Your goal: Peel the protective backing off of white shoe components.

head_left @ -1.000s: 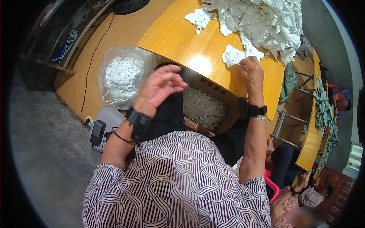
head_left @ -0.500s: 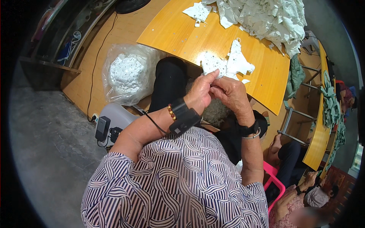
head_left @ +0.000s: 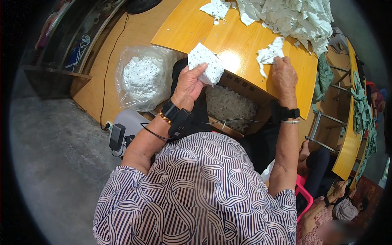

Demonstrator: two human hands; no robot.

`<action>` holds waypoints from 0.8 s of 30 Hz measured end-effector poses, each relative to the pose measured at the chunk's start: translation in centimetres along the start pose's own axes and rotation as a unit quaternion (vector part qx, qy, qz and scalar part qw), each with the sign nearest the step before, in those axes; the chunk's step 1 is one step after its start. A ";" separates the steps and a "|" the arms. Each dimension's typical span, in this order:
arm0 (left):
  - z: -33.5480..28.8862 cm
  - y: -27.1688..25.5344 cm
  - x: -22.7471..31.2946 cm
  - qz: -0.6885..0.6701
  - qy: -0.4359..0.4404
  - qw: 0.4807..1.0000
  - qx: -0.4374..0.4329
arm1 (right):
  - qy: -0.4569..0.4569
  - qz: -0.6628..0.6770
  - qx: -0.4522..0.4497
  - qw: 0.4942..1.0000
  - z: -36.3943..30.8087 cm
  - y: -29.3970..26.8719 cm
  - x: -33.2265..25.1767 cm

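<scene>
My left hand (head_left: 188, 86) is closed on a white cloth piece (head_left: 205, 61) with grey speckles, its thumb lying on top. The piece hangs just off the front edge of the wooden table (head_left: 196, 24), above the left knee. Over the table's right part, my right hand (head_left: 284, 77) pinches a smaller ragged white cloth scrap (head_left: 271, 51), which dangles in a narrow strip below the fingers. The two pieces are well apart. The fingertips of my right hand are partly hidden behind the hand itself.
A large heap of white cloth (head_left: 294, 24) covers the table's far right, with a flat speckled scrap (head_left: 215, 10) beside it. A clear plastic bag (head_left: 141, 79) of speckled cloth stands at left. Below the table edge sits a box of small scraps (head_left: 230, 107). A co-worker's arm (head_left: 316, 212) shows lower right.
My hands were together at the table edge and have moved apart. The left one went left with the speckled piece; the right one went right and carries the ragged scrap.
</scene>
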State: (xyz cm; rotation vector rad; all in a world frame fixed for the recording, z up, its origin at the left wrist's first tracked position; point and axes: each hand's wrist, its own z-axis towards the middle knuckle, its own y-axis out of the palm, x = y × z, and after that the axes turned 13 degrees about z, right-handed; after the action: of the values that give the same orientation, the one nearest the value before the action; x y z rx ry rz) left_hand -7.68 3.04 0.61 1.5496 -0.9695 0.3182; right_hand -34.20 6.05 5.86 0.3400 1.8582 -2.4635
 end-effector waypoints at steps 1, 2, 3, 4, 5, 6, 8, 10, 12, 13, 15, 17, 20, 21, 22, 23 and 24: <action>0.1 0.0 0.0 0.018 -0.005 1.000 -0.013 | 0.030 -0.008 -0.004 0.999 0.1 -0.2 0.1; 0.1 0.1 0.2 0.036 -0.010 0.999 -0.025 | 0.034 0.030 0.030 0.999 0.2 -0.5 -0.4; 0.0 0.3 0.3 0.037 -0.009 0.999 -0.022 | 0.033 0.032 0.029 0.999 -0.1 -0.7 -0.9; -0.2 0.4 0.5 0.019 -0.037 0.998 -0.046 | -0.003 0.082 0.060 0.995 -0.5 -0.8 -1.7; -0.5 0.9 0.6 0.000 -0.067 0.995 -0.072 | -0.036 0.128 0.092 0.987 -1.2 -1.0 -2.4; -0.6 1.2 0.7 -0.001 -0.095 0.993 -0.074 | -0.031 0.127 0.093 0.987 -2.0 -0.9 -2.9; -0.9 1.6 0.8 -0.009 -0.109 0.988 -0.105 | -0.005 0.438 -0.024 0.899 -3.9 -0.2 -4.1; -1.2 2.0 0.9 -0.016 -0.123 0.983 -0.133 | 0.100 0.561 -0.119 0.813 -5.5 -0.6 -5.9; -1.6 2.7 1.0 -0.037 -0.150 0.972 -0.176 | 0.199 0.666 -0.201 0.690 -6.5 -0.3 -6.7; -1.9 3.1 1.1 -0.032 -0.157 0.971 -0.180 | 0.204 0.733 -0.190 0.620 -7.0 0.4 -6.8; -2.4 3.8 1.1 -0.057 -0.195 0.953 -0.226 | 0.208 0.797 -0.169 0.542 -7.6 1.3 -7.1; -2.5 3.9 0.5 -0.040 -0.196 0.954 -0.223 | 0.203 0.874 -0.150 0.416 -7.6 2.0 -7.4; -2.7 3.8 -0.5 -0.033 -0.191 0.959 -0.207 | 0.170 0.860 -0.084 0.473 -7.4 2.3 -7.6; -2.8 3.8 -0.6 -0.038 -0.188 0.962 -0.196 | 0.169 0.862 -0.082 0.471 -7.3 2.3 -7.4; -2.8 3.9 -0.7 -0.036 -0.189 0.962 -0.196 | 0.159 0.850 -0.070 0.497 -7.3 2.3 -7.1; -3.0 4.1 -0.6 -0.060 -0.198 0.955 -0.214 | 0.148 0.838 -0.059 0.523 -7.4 2.2 -6.9; -3.1 4.1 -0.5 -0.083 -0.206 0.947 -0.232 | 0.148 0.838 -0.059 0.521 -7.6 2.4 -6.5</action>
State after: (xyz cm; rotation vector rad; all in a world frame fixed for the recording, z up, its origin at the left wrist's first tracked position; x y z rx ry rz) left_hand -9.98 6.35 3.89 1.2663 -1.1269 -0.3522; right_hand -26.29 11.95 2.94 1.5696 0.6268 -0.8062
